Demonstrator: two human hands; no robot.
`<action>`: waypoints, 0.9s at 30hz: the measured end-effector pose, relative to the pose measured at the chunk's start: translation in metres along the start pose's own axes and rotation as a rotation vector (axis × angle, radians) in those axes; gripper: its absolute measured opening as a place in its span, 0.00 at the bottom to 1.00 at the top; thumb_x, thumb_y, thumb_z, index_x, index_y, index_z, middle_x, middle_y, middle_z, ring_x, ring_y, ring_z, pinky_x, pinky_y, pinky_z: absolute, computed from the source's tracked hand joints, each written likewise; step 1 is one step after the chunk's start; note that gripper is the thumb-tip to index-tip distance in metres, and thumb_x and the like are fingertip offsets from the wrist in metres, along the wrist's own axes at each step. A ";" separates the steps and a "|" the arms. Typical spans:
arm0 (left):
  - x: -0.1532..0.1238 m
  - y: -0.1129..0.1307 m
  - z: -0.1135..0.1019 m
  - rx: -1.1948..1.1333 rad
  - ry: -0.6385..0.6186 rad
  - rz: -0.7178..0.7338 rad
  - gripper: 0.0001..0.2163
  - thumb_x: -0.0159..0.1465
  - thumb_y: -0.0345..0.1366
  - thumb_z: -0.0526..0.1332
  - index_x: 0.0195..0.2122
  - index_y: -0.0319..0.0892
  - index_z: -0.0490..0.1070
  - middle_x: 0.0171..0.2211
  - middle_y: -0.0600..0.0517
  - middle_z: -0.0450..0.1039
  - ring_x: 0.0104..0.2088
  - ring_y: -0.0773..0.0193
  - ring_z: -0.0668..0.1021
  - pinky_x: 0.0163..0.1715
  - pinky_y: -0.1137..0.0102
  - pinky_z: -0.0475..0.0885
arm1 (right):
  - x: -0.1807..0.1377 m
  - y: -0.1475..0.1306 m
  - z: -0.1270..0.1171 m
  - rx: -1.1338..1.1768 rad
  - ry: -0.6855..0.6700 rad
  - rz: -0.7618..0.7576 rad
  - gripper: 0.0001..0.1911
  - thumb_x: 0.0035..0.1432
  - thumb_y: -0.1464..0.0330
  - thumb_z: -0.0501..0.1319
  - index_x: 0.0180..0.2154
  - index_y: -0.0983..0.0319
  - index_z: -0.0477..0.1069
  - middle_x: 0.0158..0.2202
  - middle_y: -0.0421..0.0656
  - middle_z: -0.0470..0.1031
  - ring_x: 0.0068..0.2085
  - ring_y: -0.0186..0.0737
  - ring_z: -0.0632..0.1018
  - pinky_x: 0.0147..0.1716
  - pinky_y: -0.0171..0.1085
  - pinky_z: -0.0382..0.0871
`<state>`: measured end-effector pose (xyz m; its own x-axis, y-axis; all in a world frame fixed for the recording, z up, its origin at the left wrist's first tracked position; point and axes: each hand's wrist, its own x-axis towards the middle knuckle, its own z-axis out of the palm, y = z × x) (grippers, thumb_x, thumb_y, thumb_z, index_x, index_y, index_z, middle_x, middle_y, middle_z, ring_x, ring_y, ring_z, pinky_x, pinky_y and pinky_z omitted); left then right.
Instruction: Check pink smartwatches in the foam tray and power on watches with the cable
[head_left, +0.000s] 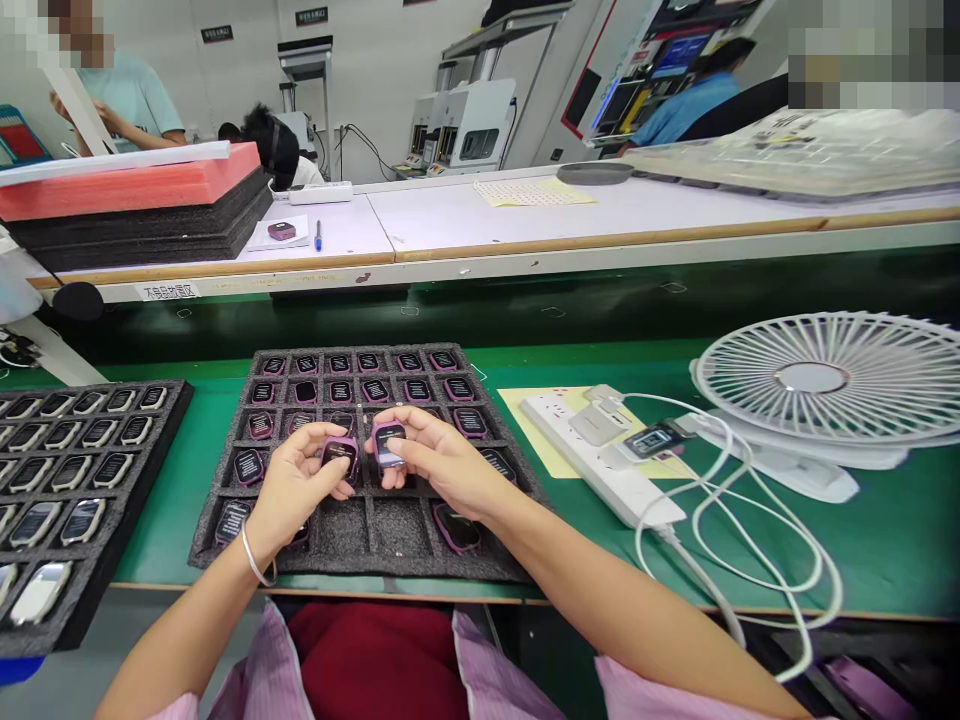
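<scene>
Both my hands are raised over a black foam tray of purple smartwatch bodies without straps. My left hand is closed on one purple smartwatch, thumb across its dark screen. In my right hand a second purple smartwatch is pinched between thumb and fingers, its screen lit with some text. The two watches are side by side, a small gap between them. Most tray cells around my hands hold watches with text on their screens. Two cells in the front row show bare foam.
At left lies another foam tray of silver-rimmed watches. A white power strip with looping cables and a white fan stand at right. A raised shelf runs behind, carrying foam sheets and a pen. Other people are beyond it.
</scene>
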<state>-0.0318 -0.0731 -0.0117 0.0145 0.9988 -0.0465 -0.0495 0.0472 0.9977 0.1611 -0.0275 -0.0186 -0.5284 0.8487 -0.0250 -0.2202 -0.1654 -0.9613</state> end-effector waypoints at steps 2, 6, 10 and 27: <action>-0.002 0.002 -0.002 -0.024 -0.051 -0.012 0.22 0.53 0.35 0.70 0.48 0.42 0.66 0.41 0.50 0.74 0.24 0.69 0.80 0.26 0.73 0.77 | -0.003 -0.002 0.000 0.066 -0.032 0.020 0.18 0.56 0.69 0.64 0.49 0.59 0.66 0.42 0.43 0.78 0.29 0.35 0.80 0.30 0.37 0.72; -0.011 0.002 -0.010 -0.020 -0.175 -0.073 0.26 0.53 0.32 0.68 0.51 0.45 0.61 0.47 0.48 0.71 0.28 0.68 0.80 0.32 0.70 0.77 | -0.011 -0.003 -0.001 0.106 -0.132 0.020 0.28 0.53 0.73 0.65 0.55 0.57 0.61 0.45 0.43 0.76 0.32 0.35 0.81 0.34 0.37 0.73; -0.025 -0.003 -0.019 0.312 -0.263 -0.042 0.20 0.55 0.32 0.65 0.48 0.45 0.62 0.43 0.50 0.70 0.32 0.65 0.78 0.36 0.65 0.75 | -0.028 0.005 -0.004 -0.097 -0.240 0.036 0.28 0.54 0.73 0.64 0.55 0.56 0.59 0.44 0.43 0.73 0.32 0.35 0.80 0.34 0.39 0.74; -0.035 -0.009 -0.023 1.239 -0.332 0.390 0.18 0.59 0.47 0.68 0.47 0.45 0.75 0.45 0.46 0.71 0.43 0.53 0.69 0.44 0.57 0.67 | -0.076 0.010 -0.031 -1.390 0.094 -0.379 0.27 0.60 0.62 0.61 0.60 0.56 0.64 0.62 0.56 0.64 0.61 0.58 0.66 0.55 0.57 0.60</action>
<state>-0.0546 -0.1078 -0.0201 0.4553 0.8860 0.0875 0.8229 -0.4563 0.3386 0.2247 -0.0784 -0.0350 -0.5533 0.7682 0.3221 0.6581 0.6402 -0.3963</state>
